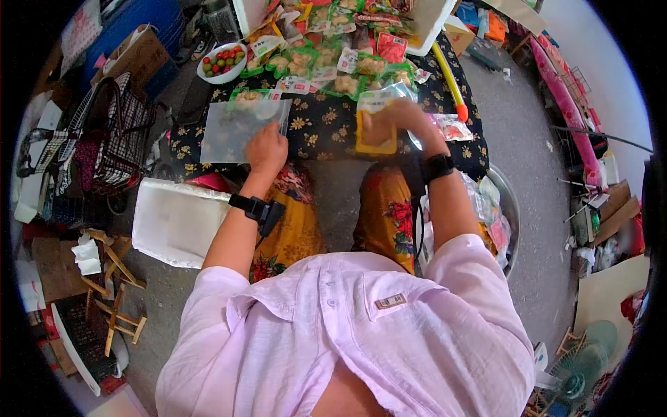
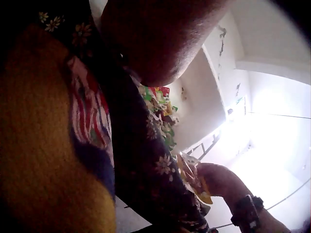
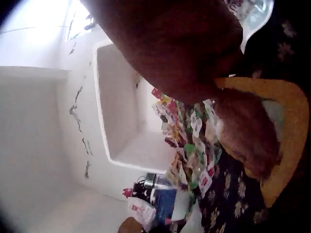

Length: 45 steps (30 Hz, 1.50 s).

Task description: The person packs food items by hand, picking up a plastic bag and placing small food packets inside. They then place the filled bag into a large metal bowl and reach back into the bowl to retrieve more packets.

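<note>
In the head view, my left hand [image 1: 267, 149] grips the right edge of a flat, frosted see-through plastic bag [image 1: 226, 135] over the dark flowered cloth. My right hand [image 1: 410, 121] lies across a yellow-bordered food packet [image 1: 376, 144] with a white top, in front of my right knee. Seen from the right wrist, its fingers [image 3: 250, 131] stretch over the face of the packet [image 3: 291, 111]. The left wrist view shows the left hand [image 2: 155, 43] dark and close, its fingertips mostly hidden, and the right hand [image 2: 216, 179] at the packet further off.
Several sealed food packets [image 1: 299, 62] are heaped in front of an open white foam box [image 1: 424, 35]. A white bowl [image 1: 222, 78] of small red and green fruit stands left of them. A yellow tube with an orange end [image 1: 451, 87] lies right. Another foam box [image 1: 170, 222] sits by my left knee.
</note>
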### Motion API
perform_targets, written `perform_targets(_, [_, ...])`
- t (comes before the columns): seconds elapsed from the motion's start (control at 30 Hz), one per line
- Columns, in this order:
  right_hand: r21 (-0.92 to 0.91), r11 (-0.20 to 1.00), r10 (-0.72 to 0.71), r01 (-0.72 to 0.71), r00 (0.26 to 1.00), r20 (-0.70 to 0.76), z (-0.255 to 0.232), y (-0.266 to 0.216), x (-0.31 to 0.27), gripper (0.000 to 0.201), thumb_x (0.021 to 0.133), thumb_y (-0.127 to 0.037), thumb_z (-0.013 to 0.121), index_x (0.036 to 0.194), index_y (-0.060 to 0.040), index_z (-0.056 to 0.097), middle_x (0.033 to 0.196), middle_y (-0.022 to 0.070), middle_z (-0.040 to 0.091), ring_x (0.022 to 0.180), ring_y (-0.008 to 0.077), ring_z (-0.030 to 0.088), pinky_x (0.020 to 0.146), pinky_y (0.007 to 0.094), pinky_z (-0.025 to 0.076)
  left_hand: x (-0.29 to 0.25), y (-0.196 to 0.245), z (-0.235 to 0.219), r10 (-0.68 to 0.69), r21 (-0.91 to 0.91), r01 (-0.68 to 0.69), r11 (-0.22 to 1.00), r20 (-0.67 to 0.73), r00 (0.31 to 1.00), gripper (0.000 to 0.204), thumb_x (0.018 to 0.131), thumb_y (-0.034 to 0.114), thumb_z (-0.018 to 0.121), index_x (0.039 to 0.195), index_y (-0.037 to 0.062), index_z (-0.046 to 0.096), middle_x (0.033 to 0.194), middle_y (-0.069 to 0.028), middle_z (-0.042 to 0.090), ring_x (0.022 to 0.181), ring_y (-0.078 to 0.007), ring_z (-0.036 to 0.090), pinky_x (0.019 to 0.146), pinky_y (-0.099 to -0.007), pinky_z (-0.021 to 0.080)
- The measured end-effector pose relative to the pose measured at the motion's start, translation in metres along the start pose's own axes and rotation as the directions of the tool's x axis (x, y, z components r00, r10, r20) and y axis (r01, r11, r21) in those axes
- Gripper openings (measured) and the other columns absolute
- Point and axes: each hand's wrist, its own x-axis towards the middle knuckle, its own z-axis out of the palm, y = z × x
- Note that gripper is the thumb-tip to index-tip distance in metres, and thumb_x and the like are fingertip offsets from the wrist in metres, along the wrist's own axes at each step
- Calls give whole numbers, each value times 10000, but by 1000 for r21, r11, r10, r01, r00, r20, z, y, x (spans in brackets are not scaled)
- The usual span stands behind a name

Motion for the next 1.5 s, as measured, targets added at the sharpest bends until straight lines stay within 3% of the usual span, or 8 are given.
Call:
perform_targets(0.2, [-222,936,224,-274,948,-228,-62,-51,-7,234,675,-161,467,844,-14,534,837,203,556,808,341,533,667,390,433,2,5,-6,-35,15,35,999,26,999,164,671,135,463,808,57,505,707,-141,535,649,-332,505,561,-437,399])
perform_targets(0.33, [-254,964,-22,-77,931,-365,-56,-55,40,228,672,-184,486,817,-10,519,794,193,550,779,333,525,658,406,418,3,7,-7,-50,25,50,998,18,999,163,664,139,468,799,58,508,693,-143,534,629,-335,503,552,-441,396])
perform_targets(0.7, [-427,890,-65,163,970,234,-51,-38,140,626,666,-402,568,1122,-46,329,1027,199,487,937,329,477,717,398,411,2,-1,1,-3,-21,3,1000,-26,1000,143,655,126,473,777,61,507,666,-132,522,634,-325,500,540,-440,387])
perform_targets(0.9, [-644,746,-150,169,985,85,-60,-43,146,519,567,-331,619,910,40,499,849,208,558,764,302,556,647,357,443,1,-1,-1,-3,-45,2,999,-10,1000,141,657,126,473,771,48,501,662,-133,517,621,-327,497,539,-444,386])
perform_targets(1.0, [-560,814,6,153,962,272,-76,-76,132,501,571,-361,609,846,48,523,819,207,562,740,308,557,625,359,449,0,1,0,-19,-32,19,999,-6,1000,151,662,130,471,784,48,501,671,-134,522,623,-329,500,546,-441,392])
perform_targets(1.2, [142,989,-1,32,976,-217,-81,-132,49,349,657,-282,592,800,35,558,735,144,585,654,219,565,588,330,442,1,4,-7,-90,-21,92,996,90,992,207,682,152,452,861,57,497,742,-139,539,698,-331,506,576,-438,399])
perform_targets(1.37, [933,237,-95,272,962,-257,-19,-156,-16,228,746,-102,502,939,14,465,851,82,538,738,170,534,578,293,439,2,5,-6,-133,-112,147,983,119,984,213,693,165,441,872,63,493,779,-145,539,731,-345,497,605,-453,388])
perform_targets(1.5, [936,217,-183,275,954,-238,40,-145,-28,201,767,-62,458,954,9,441,875,86,523,763,193,534,595,301,454,5,25,-18,-196,-123,229,966,234,952,219,702,169,435,880,60,502,801,-152,543,758,-351,496,627,-452,387])
